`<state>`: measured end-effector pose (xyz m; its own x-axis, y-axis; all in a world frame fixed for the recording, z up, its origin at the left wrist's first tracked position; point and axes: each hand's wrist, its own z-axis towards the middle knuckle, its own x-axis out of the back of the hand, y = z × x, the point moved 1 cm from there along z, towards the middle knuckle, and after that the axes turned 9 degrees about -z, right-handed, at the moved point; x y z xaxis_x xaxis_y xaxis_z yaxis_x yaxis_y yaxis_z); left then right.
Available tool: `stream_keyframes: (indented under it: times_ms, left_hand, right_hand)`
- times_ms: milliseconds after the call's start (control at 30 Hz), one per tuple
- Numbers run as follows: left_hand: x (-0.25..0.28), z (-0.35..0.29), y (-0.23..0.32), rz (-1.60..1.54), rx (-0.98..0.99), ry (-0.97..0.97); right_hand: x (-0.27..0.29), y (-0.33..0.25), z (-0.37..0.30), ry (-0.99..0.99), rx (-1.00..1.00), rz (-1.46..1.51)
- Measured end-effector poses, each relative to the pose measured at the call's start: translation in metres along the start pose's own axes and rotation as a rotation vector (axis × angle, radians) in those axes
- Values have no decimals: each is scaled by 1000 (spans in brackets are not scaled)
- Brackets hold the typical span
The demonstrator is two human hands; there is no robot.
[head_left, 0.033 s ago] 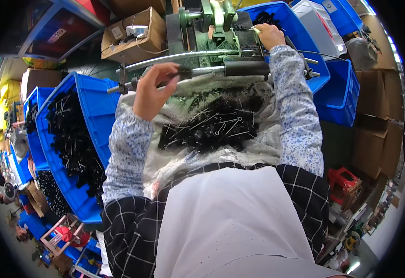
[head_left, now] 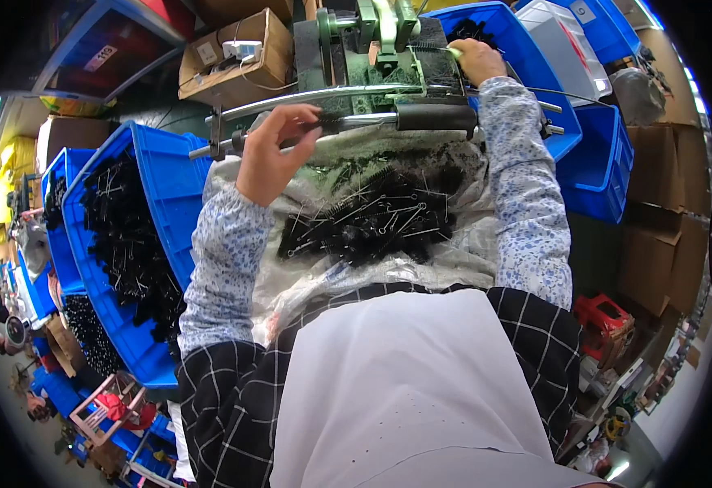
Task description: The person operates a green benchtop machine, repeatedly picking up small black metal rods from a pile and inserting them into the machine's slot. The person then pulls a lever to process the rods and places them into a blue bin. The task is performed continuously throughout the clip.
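Note:
My left hand (head_left: 273, 154) is raised over the left part of the front bar, with its fingers curved and the thumb apart from them. A dark blurred patch lies by its fingertips; I see nothing clearly held. At the right side of a green machine (head_left: 385, 61), my right hand (head_left: 480, 62) is closed on the pale end of a thin wire brush (head_left: 431, 46). The brush's dark bristles point left toward the machine. Below the bar, a pile of black wire brushes (head_left: 372, 215) with looped metal stems rests on a whitish cloth (head_left: 466, 236) across my lap.
A metal bar with a black sleeve (head_left: 433, 118) crosses in front of the machine. On the left a blue bin (head_left: 157, 183) holds many black brushes. More blue bins (head_left: 596, 159) stand at the right, near cardboard boxes (head_left: 657, 171). Another carton (head_left: 270, 53) sits back left.
My left hand has shifted very slightly right, its fingers a little changed. My right hand stays at the machine's side with the brush. The view has tilted slightly.

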<state>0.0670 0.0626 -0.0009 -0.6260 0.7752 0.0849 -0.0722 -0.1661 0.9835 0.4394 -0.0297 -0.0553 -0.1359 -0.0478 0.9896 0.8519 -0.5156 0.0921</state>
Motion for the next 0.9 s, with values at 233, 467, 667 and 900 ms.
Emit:
stream_keyframes:
  times_ms: [233,467,667,900]
  left_hand:
    - [-26,5,-5,-30,-40,-74]
    - [-47,6,2,79,-189,-38]
    - [29,-64,-13,531,497,-393]
    - [27,-138,-56,668,482,-544]
  right_hand:
    - [69,-2,-40,368,8,40]
    - [93,-133,-124,-25,249,765]
    - [29,-64,-51,226,-84,112]
    - [14,-59,-27,173,-51,42]
